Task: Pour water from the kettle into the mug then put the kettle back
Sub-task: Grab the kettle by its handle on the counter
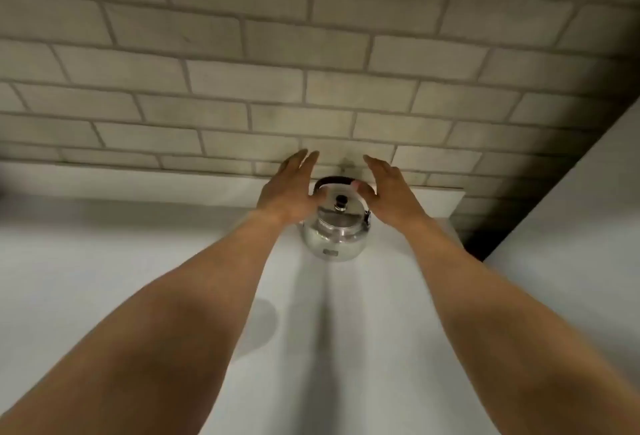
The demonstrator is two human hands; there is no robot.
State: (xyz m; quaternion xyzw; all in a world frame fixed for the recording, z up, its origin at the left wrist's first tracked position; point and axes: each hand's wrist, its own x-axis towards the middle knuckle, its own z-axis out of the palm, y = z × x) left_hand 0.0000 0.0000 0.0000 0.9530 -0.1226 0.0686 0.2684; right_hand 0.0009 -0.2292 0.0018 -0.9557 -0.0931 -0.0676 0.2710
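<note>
A polished steel kettle [334, 232] sits upright on the white counter [104, 261], directly between the two outstretched hands. The left hand [289, 192] and right hand [389, 190] are both spread open, gripping nothing, thumbs close by the lid. The smooth, rounded body looks slippery and, if filled, heavy — the dark arched handle [334, 180] beyond the lid knob [341, 200] is likely the safest hold.

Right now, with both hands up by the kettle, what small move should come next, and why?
Probably close the right hand on the dark handle. Both hands are open beside the upright kettle on the white counter, the left hand at its other side. No mug is in view.
</note>
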